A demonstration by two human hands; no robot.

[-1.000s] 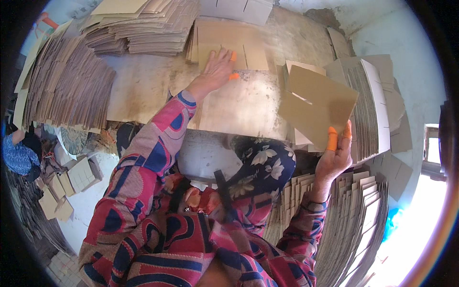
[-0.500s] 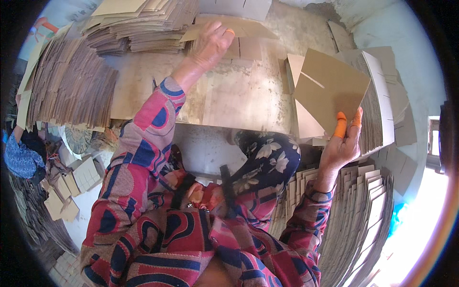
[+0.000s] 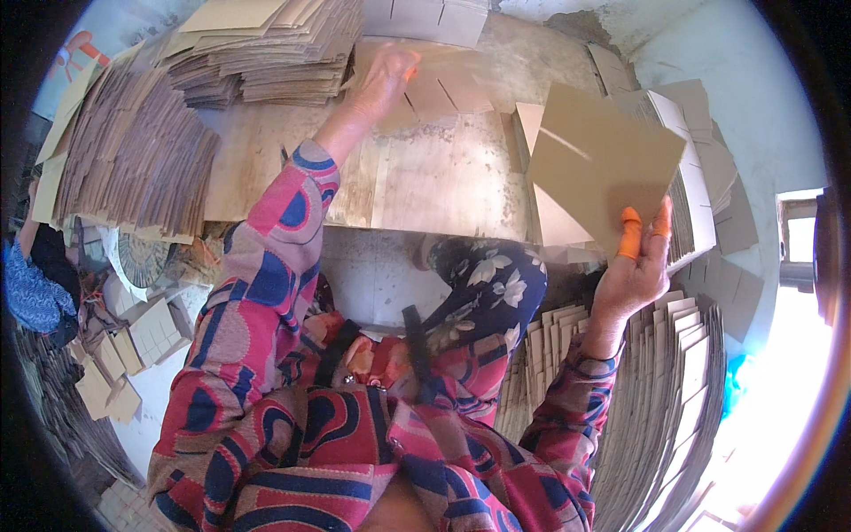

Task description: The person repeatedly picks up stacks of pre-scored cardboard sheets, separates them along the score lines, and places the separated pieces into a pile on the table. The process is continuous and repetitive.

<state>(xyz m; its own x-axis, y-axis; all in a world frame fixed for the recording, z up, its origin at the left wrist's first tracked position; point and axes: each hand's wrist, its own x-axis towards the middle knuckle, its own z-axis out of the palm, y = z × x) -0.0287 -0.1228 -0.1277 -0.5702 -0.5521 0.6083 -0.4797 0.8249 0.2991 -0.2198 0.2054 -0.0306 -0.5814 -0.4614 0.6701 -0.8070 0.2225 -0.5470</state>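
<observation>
My left hand (image 3: 386, 82) reaches to the far side of the wooden table, fingers curled at the left part of a brown slotted cardboard sheet (image 3: 452, 82). Hand and sheet are both smeared by motion, and an orange covering shows on a finger. On the right, my right hand (image 3: 635, 266) grips the lower corner of a plain brown cardboard sheet (image 3: 603, 164), held tilted above other cardboard. A light slit shows near that sheet's upper left. Orange coverings sit on the right thumb and a finger.
Cardboard stacks stand on the table (image 3: 425, 191): a leaning row (image 3: 128, 146) at left, a pile (image 3: 266, 53) at far left, slotted pieces (image 3: 425, 19) at the back. More sheets (image 3: 660, 381) stand beside my right forearm. Another person's blue sleeve (image 3: 40, 288) shows at left.
My left hand has shifted slightly left and nearer, and the sheet at it has gone from tilted up to flatter. The sheet in my right hand has moved a little left.
</observation>
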